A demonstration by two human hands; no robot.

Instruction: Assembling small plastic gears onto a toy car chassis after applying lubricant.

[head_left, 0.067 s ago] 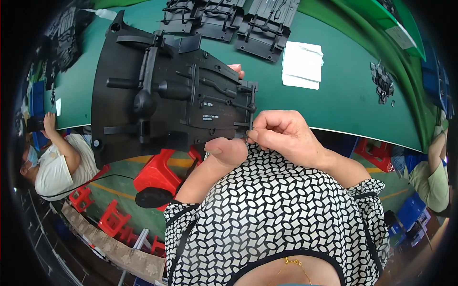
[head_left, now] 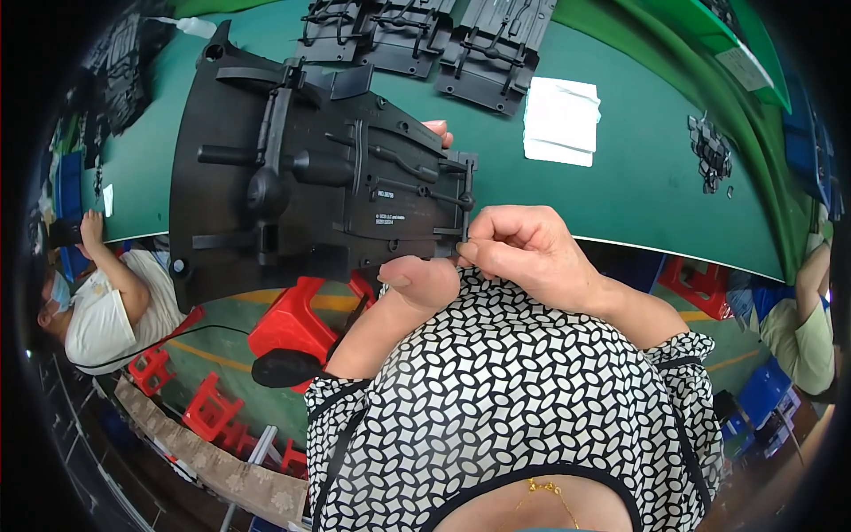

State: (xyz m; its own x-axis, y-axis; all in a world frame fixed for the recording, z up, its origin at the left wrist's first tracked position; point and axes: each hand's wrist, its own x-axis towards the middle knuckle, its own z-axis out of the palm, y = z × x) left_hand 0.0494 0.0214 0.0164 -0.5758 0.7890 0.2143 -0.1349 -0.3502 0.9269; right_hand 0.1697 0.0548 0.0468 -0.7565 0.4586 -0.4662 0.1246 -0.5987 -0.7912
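Observation:
A large black plastic toy-vehicle chassis, with moulded axles and rods on its face, is held up in front of me over the table's near edge. My left hand grips it from below, thumb along the lower edge and fingertips showing past the upper edge. At the chassis's narrow right end, my right hand pinches thumb and forefinger together by the lower corner, next to the thin cross rod. Whatever lies between those fingertips is too small and covered to make out.
Several similar black chassis lie at the table's far side. A stack of white sheets and a pile of small black parts sit to the right. A white bottle is far left. Co-workers sit at both sides; red stools stand below.

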